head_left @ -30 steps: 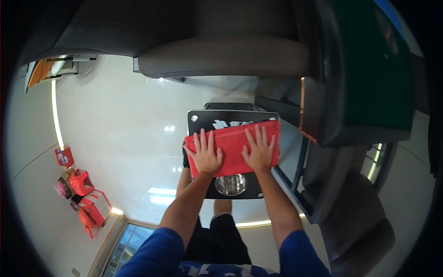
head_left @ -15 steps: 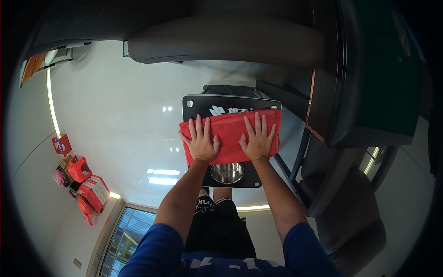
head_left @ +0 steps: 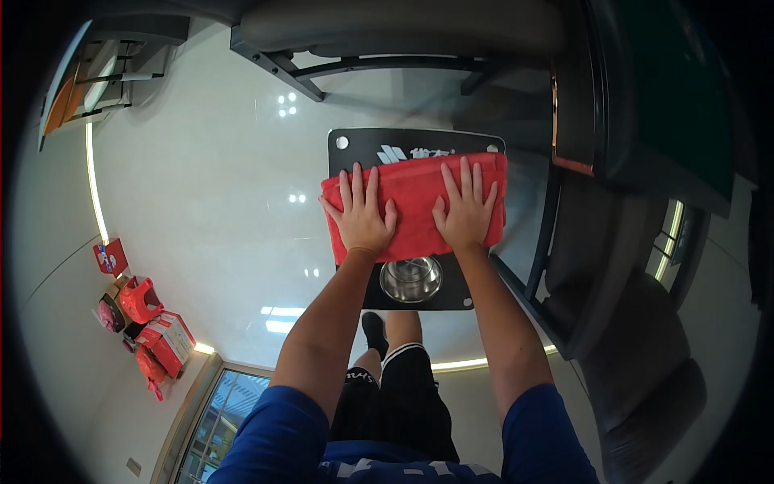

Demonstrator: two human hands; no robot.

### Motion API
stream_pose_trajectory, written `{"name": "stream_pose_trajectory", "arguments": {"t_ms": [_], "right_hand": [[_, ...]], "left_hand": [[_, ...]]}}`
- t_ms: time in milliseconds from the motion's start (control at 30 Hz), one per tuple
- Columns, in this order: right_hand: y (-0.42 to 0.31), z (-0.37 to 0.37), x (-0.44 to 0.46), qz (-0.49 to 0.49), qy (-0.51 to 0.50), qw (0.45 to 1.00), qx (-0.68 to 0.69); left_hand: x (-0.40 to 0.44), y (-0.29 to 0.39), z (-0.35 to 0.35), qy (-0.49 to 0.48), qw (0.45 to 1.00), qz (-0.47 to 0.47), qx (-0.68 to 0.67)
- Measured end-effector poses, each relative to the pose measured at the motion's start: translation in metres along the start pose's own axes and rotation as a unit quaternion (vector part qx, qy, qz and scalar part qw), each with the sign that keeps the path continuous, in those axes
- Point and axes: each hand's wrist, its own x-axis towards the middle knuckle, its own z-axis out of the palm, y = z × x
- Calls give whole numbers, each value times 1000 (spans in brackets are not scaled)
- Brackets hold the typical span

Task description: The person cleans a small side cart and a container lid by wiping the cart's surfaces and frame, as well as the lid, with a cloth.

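Observation:
A folded red cloth [head_left: 413,211] lies across a small black tabletop [head_left: 363,145] with white lettering at its far side. Flat on the cloth's left part rests my left hand [head_left: 364,224], fingers spread. My right hand [head_left: 468,214] presses the right part the same way, its fingers also apart. Neither hand grips anything. Just below the cloth's near edge, a round shiny metal cup holder [head_left: 411,281] is set into the tabletop. The cloth covers the middle of the top, and the stand beneath it is hidden.
A dark padded seat [head_left: 403,28] on a metal frame stands beyond the tabletop. At right are a green-topped table [head_left: 673,105] and dark chairs [head_left: 613,298]. A red stool [head_left: 141,298] and a red-and-white box [head_left: 169,343] sit by the left wall.
The tabletop, cloth and both hands now appear higher and slightly further right in view. More of the far seat's frame and one of my feet show. Both hands stay flat on the cloth.

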Motion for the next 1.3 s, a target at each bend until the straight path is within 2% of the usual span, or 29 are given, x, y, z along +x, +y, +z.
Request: {"name": "stream_pose_trajectory", "arguments": {"t_ms": [133, 300, 667, 767, 833, 867, 933, 1033, 1300], "right_hand": [[-11, 4, -15, 13, 19, 1000, 2], [-37, 16, -61, 103, 36, 994, -3], [-36, 10, -45, 85, 13, 996, 8], [-18, 4, -23, 49, -11, 999, 20], [-9, -3, -5, -37, -42, 998, 38], [-7, -6, 4, -38, -42, 998, 40], [0, -12, 22, -123, -33, 988, 86], [3, -12, 40, -176, -19, 979, 100], [5, -2, 20, -155, 40, 983, 94]], "left_hand": [[-1, -4, -1, 23, 1000, 7, -9], [-9, -5, 2, 55, 998, 24, -12], [-3, -8, -1, 76, 997, 27, -19], [-2, 0, 0, 53, 998, 18, -13], [2, -2, 0, 40, 999, 20, -7], [4, -3, 0, 38, 999, 18, -2], [5, -3, 0, 37, 999, 15, -5], [4, -3, 0, 33, 999, 12, -5], [-10, 3, 3, 63, 997, 48, 2]]}}
